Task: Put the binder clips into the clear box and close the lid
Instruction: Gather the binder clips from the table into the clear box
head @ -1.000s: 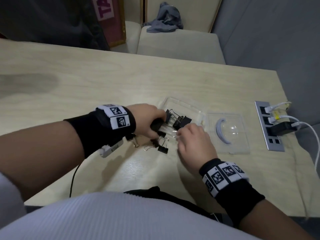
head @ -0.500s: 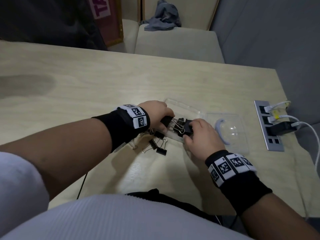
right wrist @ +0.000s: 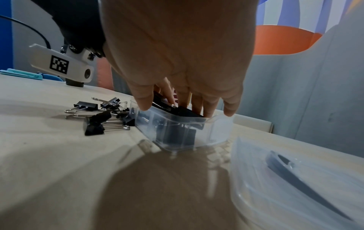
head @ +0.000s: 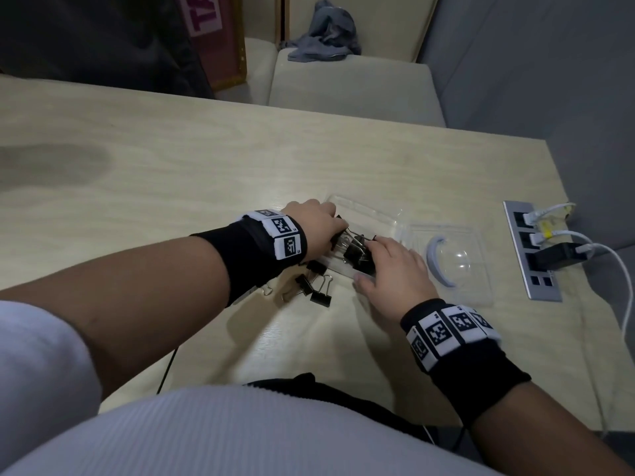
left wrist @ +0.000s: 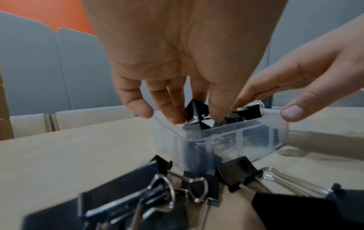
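- Both hands are over the clear box (head: 364,214) on the table (head: 171,173), which sits open and partly filled with black binder clips.
- The left hand (head: 311,223) has its fingertips (left wrist: 175,115) pinching a binder clip (left wrist: 197,115) at the box's left end, pushing it down among the others.
- The right hand (head: 395,269) has its fingers (right wrist: 199,107) dipped straight into the box, resting on the clips there, thumb outside the near wall; it looks to be pressing, not grasping.
- The loose clips (head: 314,283) lie in a small heap just beside the box's near-left corner, under the left wrist, so I'd judge the left hand nearer for them.
- The lid (head: 457,259) lies flat just right of the box, nearer the right hand, not yet on.
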`<action>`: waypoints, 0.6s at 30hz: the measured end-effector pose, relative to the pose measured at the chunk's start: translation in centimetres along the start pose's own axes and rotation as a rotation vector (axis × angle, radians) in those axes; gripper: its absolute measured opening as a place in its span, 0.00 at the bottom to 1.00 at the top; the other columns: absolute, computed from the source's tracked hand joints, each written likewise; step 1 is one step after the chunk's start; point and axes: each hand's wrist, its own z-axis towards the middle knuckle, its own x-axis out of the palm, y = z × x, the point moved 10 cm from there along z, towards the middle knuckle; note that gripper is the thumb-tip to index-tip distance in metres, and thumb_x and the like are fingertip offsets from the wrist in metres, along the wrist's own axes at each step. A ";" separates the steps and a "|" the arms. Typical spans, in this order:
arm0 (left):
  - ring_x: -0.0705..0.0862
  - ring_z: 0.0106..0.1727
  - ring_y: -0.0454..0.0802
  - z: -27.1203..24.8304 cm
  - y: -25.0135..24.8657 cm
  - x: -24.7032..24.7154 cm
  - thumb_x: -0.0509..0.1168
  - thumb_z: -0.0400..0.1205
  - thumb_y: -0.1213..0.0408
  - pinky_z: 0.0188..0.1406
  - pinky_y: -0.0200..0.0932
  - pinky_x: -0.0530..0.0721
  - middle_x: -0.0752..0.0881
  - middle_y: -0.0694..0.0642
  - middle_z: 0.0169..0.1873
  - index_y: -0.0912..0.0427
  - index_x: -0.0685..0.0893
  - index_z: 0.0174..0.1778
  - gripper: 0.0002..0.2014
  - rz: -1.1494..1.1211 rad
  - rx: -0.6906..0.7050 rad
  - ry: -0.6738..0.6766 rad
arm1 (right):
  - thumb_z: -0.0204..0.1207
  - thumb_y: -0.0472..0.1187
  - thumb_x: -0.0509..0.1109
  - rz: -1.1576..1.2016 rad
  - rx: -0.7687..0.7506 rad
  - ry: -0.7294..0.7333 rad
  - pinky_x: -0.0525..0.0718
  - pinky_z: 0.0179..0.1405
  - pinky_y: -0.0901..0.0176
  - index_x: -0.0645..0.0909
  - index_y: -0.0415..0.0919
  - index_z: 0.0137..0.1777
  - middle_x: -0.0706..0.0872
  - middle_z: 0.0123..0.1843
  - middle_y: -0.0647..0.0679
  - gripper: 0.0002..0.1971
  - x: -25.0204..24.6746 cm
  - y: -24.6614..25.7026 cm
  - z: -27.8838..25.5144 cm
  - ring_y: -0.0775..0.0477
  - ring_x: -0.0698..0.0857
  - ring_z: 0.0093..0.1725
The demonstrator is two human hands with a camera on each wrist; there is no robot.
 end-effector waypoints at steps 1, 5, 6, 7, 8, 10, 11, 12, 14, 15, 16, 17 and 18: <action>0.75 0.67 0.59 0.0 -0.1 -0.1 0.61 0.82 0.54 0.56 0.54 0.77 0.76 0.55 0.65 0.43 0.72 0.74 0.22 0.020 0.009 -0.004 | 0.77 0.55 0.64 -0.004 0.001 -0.002 0.56 0.80 0.42 0.64 0.45 0.79 0.66 0.80 0.46 0.32 -0.1 0.0 0.0 0.44 0.64 0.79; 0.75 0.67 0.58 -0.3 0.3 -0.8 0.64 0.79 0.50 0.58 0.54 0.77 0.75 0.53 0.66 0.39 0.68 0.76 0.28 -0.020 0.021 -0.040 | 0.76 0.55 0.66 -0.011 0.027 -0.044 0.55 0.80 0.41 0.64 0.46 0.79 0.66 0.80 0.46 0.32 -0.6 -0.3 -0.3 0.44 0.64 0.79; 0.75 0.67 0.57 -0.5 0.8 -1.2 0.64 0.79 0.51 0.58 0.54 0.78 0.75 0.53 0.67 0.38 0.68 0.77 0.28 -0.064 0.004 -0.053 | 0.76 0.54 0.66 -0.005 0.033 -0.049 0.55 0.81 0.41 0.64 0.46 0.79 0.66 0.81 0.46 0.32 -0.7 -0.3 -0.4 0.44 0.64 0.80; 0.76 0.67 0.57 -0.7 1.5 -1.5 0.64 0.79 0.51 0.58 0.54 0.79 0.75 0.52 0.67 0.39 0.70 0.76 0.27 -0.109 -0.016 -0.071 | 0.76 0.54 0.66 0.001 0.030 -0.050 0.54 0.81 0.41 0.64 0.46 0.79 0.65 0.81 0.46 0.32 -0.7 -0.2 -0.5 0.44 0.63 0.80; 0.77 0.66 0.56 -0.9 2.3 -1.8 0.64 0.80 0.52 0.58 0.54 0.81 0.76 0.52 0.66 0.39 0.72 0.74 0.25 -0.149 -0.040 -0.092 | 0.77 0.54 0.65 0.005 0.020 -0.049 0.54 0.81 0.41 0.64 0.46 0.79 0.64 0.82 0.46 0.32 -0.7 -0.1 -0.6 0.44 0.62 0.80; 0.78 0.64 0.56 -1.3 4.1 -2.0 0.64 0.80 0.53 0.58 0.55 0.82 0.77 0.53 0.65 0.41 0.75 0.71 0.21 -0.203 -0.098 -0.119 | 0.78 0.52 0.65 0.009 -0.013 -0.054 0.52 0.81 0.41 0.64 0.48 0.79 0.63 0.82 0.47 0.30 -0.9 0.4 -0.8 0.44 0.61 0.81; 0.79 0.64 0.57 -1.6 5.1 -1.8 0.63 0.81 0.54 0.58 0.55 0.83 0.78 0.53 0.64 0.42 0.77 0.69 0.19 -0.220 -0.135 -0.120 | 0.78 0.52 0.65 0.013 -0.033 -0.058 0.50 0.81 0.42 0.65 0.49 0.79 0.63 0.83 0.47 0.29 -1.0 0.8 -0.9 0.44 0.60 0.81; 0.80 0.64 0.57 -1.8 6.1 -1.6 0.63 0.81 0.55 0.58 0.56 0.83 0.79 0.54 0.64 0.44 0.78 0.67 0.18 -0.231 -0.171 -0.113 | 0.78 0.51 0.64 0.016 -0.054 -0.061 0.49 0.81 0.42 0.65 0.50 0.79 0.62 0.83 0.48 0.29 -1.0 1.1 -0.9 0.45 0.59 0.81; 0.81 0.62 0.58 -2.4 7.8 -0.6 0.62 0.81 0.57 0.57 0.56 0.84 0.79 0.54 0.62 0.46 0.78 0.66 0.16 -0.226 -0.231 -0.065 | 0.79 0.51 0.64 0.015 -0.091 -0.054 0.48 0.81 0.42 0.64 0.52 0.79 0.62 0.83 0.50 0.28 -0.9 1.8 -0.8 0.46 0.57 0.82; 0.81 0.62 0.57 -2.7 8.5 0.0 0.63 0.80 0.57 0.57 0.55 0.84 0.80 0.54 0.62 0.46 0.78 0.65 0.16 -0.212 -0.252 -0.031 | 0.79 0.51 0.63 0.009 -0.100 -0.042 0.47 0.82 0.42 0.65 0.52 0.79 0.62 0.83 0.51 0.28 -0.7 2.0 -0.7 0.47 0.57 0.83; 0.82 0.61 0.57 -3.0 9.0 0.7 0.63 0.80 0.57 0.57 0.55 0.84 0.80 0.54 0.62 0.46 0.78 0.65 0.17 -0.199 -0.266 0.006 | 0.79 0.51 0.63 0.001 -0.099 -0.032 0.47 0.81 0.42 0.66 0.51 0.78 0.64 0.83 0.51 0.27 -0.6 2.0 -0.6 0.47 0.58 0.83; 0.82 0.61 0.57 -3.4 9.4 1.3 0.64 0.79 0.56 0.57 0.54 0.84 0.79 0.54 0.62 0.45 0.78 0.65 0.18 -0.193 -0.277 0.044 | 0.78 0.51 0.63 -0.008 -0.089 -0.034 0.48 0.81 0.42 0.69 0.49 0.76 0.66 0.81 0.51 0.25 -0.6 2.0 -0.4 0.48 0.60 0.82; 0.82 0.60 0.57 -3.7 9.6 2.0 0.66 0.78 0.55 0.57 0.53 0.84 0.79 0.54 0.63 0.45 0.78 0.66 0.19 -0.191 -0.283 0.084 | 0.78 0.51 0.64 -0.018 -0.076 -0.044 0.49 0.81 0.43 0.72 0.47 0.73 0.69 0.79 0.50 0.23 -0.8 1.9 -0.3 0.47 0.63 0.80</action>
